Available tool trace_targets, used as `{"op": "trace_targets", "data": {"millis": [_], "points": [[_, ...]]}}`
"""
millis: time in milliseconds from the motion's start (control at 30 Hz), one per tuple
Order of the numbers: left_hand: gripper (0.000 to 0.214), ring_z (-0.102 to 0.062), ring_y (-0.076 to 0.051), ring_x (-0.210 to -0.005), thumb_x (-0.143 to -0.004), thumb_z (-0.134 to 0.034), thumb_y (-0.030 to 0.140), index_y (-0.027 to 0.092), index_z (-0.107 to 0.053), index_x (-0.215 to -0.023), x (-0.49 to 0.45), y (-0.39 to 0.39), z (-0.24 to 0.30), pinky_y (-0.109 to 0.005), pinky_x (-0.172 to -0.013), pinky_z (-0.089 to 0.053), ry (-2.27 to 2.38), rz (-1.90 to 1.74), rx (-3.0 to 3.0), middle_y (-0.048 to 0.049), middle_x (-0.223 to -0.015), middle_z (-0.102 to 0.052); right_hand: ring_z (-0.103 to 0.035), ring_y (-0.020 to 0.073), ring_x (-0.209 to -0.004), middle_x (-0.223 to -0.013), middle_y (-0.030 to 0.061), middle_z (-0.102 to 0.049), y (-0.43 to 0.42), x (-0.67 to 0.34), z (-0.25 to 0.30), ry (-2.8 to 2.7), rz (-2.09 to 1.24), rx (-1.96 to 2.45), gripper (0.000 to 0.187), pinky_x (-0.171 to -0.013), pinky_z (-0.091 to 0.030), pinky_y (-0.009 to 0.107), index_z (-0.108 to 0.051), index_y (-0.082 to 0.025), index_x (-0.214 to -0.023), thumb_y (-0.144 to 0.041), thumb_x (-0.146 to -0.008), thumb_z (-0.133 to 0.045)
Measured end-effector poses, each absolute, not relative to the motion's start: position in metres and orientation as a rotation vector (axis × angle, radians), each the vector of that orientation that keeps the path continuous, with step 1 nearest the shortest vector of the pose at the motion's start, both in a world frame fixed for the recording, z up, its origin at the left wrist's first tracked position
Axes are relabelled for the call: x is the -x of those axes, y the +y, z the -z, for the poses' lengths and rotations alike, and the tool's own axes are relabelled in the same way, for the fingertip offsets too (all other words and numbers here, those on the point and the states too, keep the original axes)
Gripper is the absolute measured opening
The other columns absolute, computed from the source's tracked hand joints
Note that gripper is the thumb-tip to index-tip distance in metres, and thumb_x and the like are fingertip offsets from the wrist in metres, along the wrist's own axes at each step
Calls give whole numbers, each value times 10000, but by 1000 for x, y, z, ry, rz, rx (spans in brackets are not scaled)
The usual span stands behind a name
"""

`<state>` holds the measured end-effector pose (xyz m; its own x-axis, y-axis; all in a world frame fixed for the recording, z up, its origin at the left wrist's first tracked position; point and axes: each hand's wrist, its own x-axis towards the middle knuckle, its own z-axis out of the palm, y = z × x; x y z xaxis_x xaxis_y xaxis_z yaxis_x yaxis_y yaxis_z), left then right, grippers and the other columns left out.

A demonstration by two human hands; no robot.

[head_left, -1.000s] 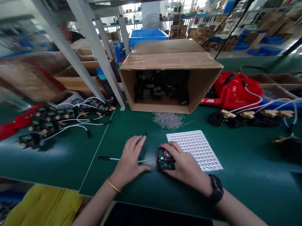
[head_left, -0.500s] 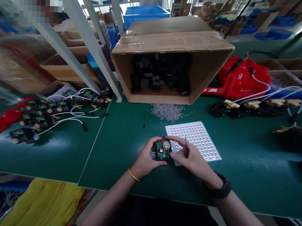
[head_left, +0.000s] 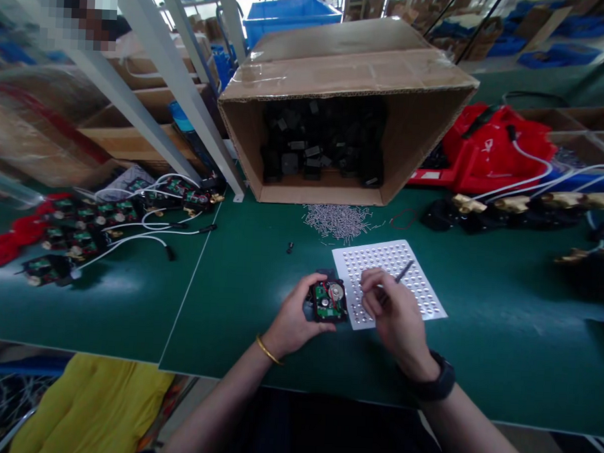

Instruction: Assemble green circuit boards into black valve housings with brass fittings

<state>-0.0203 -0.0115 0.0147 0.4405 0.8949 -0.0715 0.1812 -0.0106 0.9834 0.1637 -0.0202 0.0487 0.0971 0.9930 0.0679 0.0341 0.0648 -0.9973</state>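
Note:
My left hand (head_left: 298, 313) is closed around a small black housing with an open face. Inside the housing, a green circuit board (head_left: 327, 304) shows with red wires and a round silver part. My right hand (head_left: 391, 314), its fingers curled, is over a white sheet (head_left: 365, 321) dotted with rows of round silver pieces. A slim dark tool that looks like tweezers (head_left: 405, 271) sticks out of the right hand, pointing up and right. What the right fingertips touch on the sheet is hidden.
Behind the sheet lies a pile of small screws (head_left: 336, 221), in front of a cardboard box (head_left: 348, 78) holding black parts. A small black piece (head_left: 290, 247) lies left of centre. Wired circuit-board units (head_left: 81, 240) are at left; black units with brass fittings (head_left: 513, 208) and a red bin (head_left: 485, 164) at right.
My right hand has moved off the housing and right, over the dotted sheet, and the slim tool now tilts rightward. My left hand still holds the housing in nearly the same place.

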Motion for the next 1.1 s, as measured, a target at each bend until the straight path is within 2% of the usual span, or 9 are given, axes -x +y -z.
{"op": "trace_targets", "data": {"millis": [100,200,267,367,467,633,967,1100], "points": [[802,-450,-278,-1181,-576,-807,269,218,-382,-1254,23,-10,-14,-448,-1053,-317,947,-723,-1482,-100,-1263,-465,-524,164,-647,-716,53,-521,-22,-174,-49,-912,-1123,1180,459,-582,-471,292,-537,-194,-595,-437,-919,-321],[790,-437,-282,-1189,-580,-804,266,213,-393,-1252,24,-9,-14,-442,-1048,-321,915,-726,-1488,-105,-1283,-437,-523,159,-535,-564,31,-511,-34,-180,-54,-806,-1294,1198,485,-507,-470,282,-608,-193,-685,-494,-920,-308],[777,-433,-284,-1191,-586,-798,276,209,-398,-1249,24,-8,-15,-439,-1042,-327,896,-729,-1487,-105,-1287,-432,-569,176,-511,-559,49,-575,-43,-179,-57,-785,-1396,1183,487,-485,-488,300,-631,-178,-801,-525,-914,-308],[767,-435,-286,-1188,-598,-790,290,209,-394,-1249,24,-7,-15,-435,-1041,-322,868,-730,-1487,-101,-1277,-445,-665,232,-718,-792,94,-687,-52,-170,-61,-962,-1302,1231,298,-614,-550,352,-639,-179,-908,-447,-862,-518],[758,-438,-283,-1183,-600,-788,293,211,-397,-1245,24,-7,-15,-424,-1036,-322,867,-738,-1497,-97,-1268,-453,-665,207,-759,-843,41,-695,-53,-161,-63,-1285,-1005,1318,113,-665,-550,326,-663,-224,-878,-267,-774,-668],[767,-443,-274,-1170,-585,-799,286,208,-403,-1238,25,-6,-16,-404,-1022,-332,889,-739,-1540,-92,-1265,-454,-655,166,-718,-799,9,-695,-52,-155,-65,-1569,-776,1285,129,-633,-538,272,-661,-241,-900,-174,-794,-630],[839,-440,-299,-1183,-571,-797,367,212,-372,-1278,21,-3,-17,-439,-1019,-330,884,-720,-1585,-108,-1290,-458,-648,182,-723,-788,25,-685,-38,-164,-72,-1771,-837,1315,83,-613,-517,282,-648,-215,-864,-224,-839,-570],[750,-462,-284,-1158,-607,-774,364,202,-408,-1240,14,-3,-21,-413,-1002,-349,919,-750,-1614,-99,-1252,-497,-661,189,-737,-818,35,-695,-42,-160,-66,-1753,-670,1322,99,-630,-538,297,-640,-214,-896,-179,-838,-568]]}}
